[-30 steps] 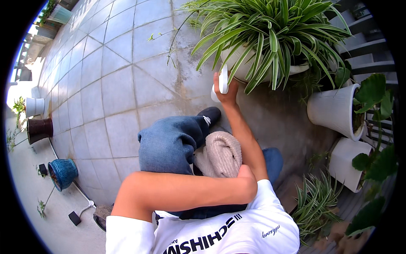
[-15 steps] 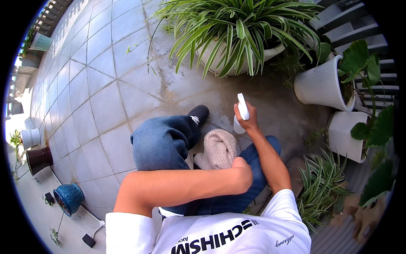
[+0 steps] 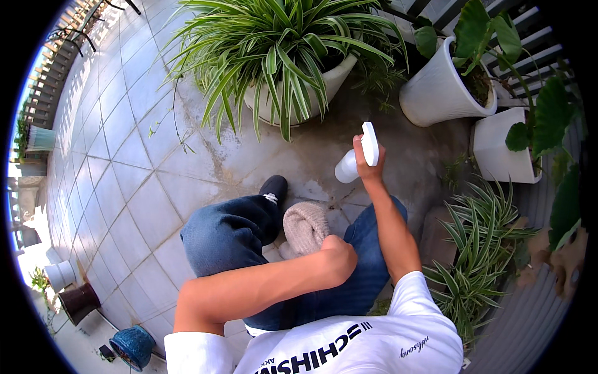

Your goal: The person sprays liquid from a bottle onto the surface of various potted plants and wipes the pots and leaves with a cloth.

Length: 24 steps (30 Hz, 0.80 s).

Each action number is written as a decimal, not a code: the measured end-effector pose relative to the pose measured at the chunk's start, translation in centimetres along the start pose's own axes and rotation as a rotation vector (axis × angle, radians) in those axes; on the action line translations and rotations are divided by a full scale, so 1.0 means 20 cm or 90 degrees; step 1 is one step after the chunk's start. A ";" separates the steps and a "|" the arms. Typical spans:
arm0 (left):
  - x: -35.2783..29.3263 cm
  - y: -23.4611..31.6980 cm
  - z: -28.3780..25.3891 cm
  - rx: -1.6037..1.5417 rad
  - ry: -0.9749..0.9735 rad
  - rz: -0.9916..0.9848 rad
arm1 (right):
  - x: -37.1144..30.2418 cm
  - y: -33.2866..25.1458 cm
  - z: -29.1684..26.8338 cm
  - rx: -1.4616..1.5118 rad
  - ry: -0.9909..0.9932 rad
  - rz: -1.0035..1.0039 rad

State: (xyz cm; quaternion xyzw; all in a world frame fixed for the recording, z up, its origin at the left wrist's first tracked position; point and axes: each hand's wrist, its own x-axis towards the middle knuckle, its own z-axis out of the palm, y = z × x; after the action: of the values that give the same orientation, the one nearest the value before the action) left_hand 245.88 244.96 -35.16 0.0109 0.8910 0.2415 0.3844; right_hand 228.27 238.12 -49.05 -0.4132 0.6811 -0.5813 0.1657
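Observation:
My right hand (image 3: 370, 167) is wrapped round the neck of a white spray bottle (image 3: 346, 169), held tilted above the floor with its white spray head (image 3: 369, 143) pointing up and away from me. My left arm crosses in front of my body, and the left hand (image 3: 339, 258) is closed like a fist against a bunched beige cloth (image 3: 305, 227); its fingers are mostly hidden. The cloth hangs between my knees. Beyond the hands stands a large pale pot (image 3: 339, 78) full of a striped spider plant (image 3: 274, 53).
To the right are a tall white pot (image 3: 430, 93), a white angular planter (image 3: 498, 146) with broad leaves, and a low striped plant (image 3: 476, 237). A dark railing (image 3: 529, 53) runs behind them. Small pots, including a blue one (image 3: 132, 345), line the far left of the tiled floor (image 3: 137, 212).
The view has turned right, so the plants sit further left. My right hand has tilted the spray bottle, showing more of its body. The left hand still stays at the cloth.

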 end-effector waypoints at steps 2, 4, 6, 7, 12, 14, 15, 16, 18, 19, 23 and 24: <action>0.02 -0.01 0.05 0.008 0.018 -0.002 | 0.05 -0.11 -0.02 0.016 0.002 0.003; 0.04 -0.03 0.07 0.020 0.010 0.002 | 0.08 -0.14 0.00 0.040 0.008 -0.023; 0.06 -0.03 0.09 0.016 0.003 -0.003 | 0.08 -0.15 0.01 0.054 0.008 -0.027; 0.06 -0.03 0.09 0.008 0.001 -0.009 | 0.07 -0.14 0.00 0.047 0.000 -0.027; 0.03 -0.02 0.04 -0.002 0.000 -0.014 | -0.04 0.03 0.05 0.064 0.012 0.109; 0.02 -0.02 0.06 0.026 0.022 -0.005 | -0.09 0.07 0.07 0.058 -0.006 0.116; 0.03 -0.02 0.07 0.017 0.016 -0.011 | -0.10 0.09 0.09 0.056 -0.017 0.119; 0.03 -0.03 0.08 0.007 0.011 -0.016 | -0.11 0.10 0.09 0.056 -0.049 0.137; 0.04 -0.02 0.09 0.005 0.004 -0.012 | -0.14 0.18 0.09 0.002 -0.105 0.187; 0.04 -0.01 0.10 0.012 0.003 -0.006 | -0.16 0.22 0.10 -0.026 -0.133 0.211; 0.03 0.00 0.07 -0.019 -0.013 -0.043 | -0.23 0.25 0.16 0.005 -0.124 0.121; 0.03 0.00 0.07 -0.021 -0.008 -0.043 | -0.24 0.23 0.16 -0.008 -0.147 0.120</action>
State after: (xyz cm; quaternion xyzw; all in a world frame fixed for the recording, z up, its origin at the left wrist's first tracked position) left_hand 246.36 245.64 -36.47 -0.0238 0.8843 0.2429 0.3981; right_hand 231.80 239.55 -55.46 -0.4129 0.6970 -0.5072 0.2942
